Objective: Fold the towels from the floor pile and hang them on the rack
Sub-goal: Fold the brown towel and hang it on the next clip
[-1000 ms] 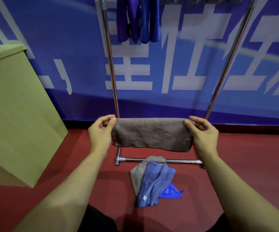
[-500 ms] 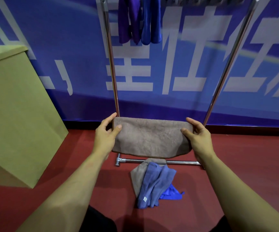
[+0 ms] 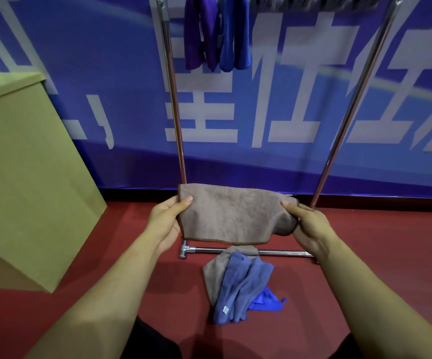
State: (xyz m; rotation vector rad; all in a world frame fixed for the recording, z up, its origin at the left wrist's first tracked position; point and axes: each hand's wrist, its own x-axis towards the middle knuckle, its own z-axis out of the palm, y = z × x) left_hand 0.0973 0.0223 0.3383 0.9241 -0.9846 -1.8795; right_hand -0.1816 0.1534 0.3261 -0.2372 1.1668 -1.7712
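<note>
I hold a folded brown towel [image 3: 230, 213] stretched between both hands in front of the rack. My left hand [image 3: 167, 218] pinches its left edge, thumb on top. My right hand [image 3: 308, 224] grips the right end, which is bunched and sagging. Below, on the red floor, lies the pile [image 3: 238, 286]: a brown towel under a grey-blue one and a bright blue one. The metal rack [image 3: 176, 120] stands behind, with a purple towel [image 3: 199, 32] and a blue towel [image 3: 235, 35] hanging from its top bar.
A tall yellow-green box [image 3: 28, 177] stands at the left. A blue banner wall [image 3: 261, 156] closes the back. The rack's base bar [image 3: 209, 251] lies on the floor just behind the pile. Grey items [image 3: 313, 2] hang along the top bar at the right.
The brown towel has opened from a tight roll-like fold into a taller flat panel. My hands have lowered slightly and the right end has crumpled into my right hand.
</note>
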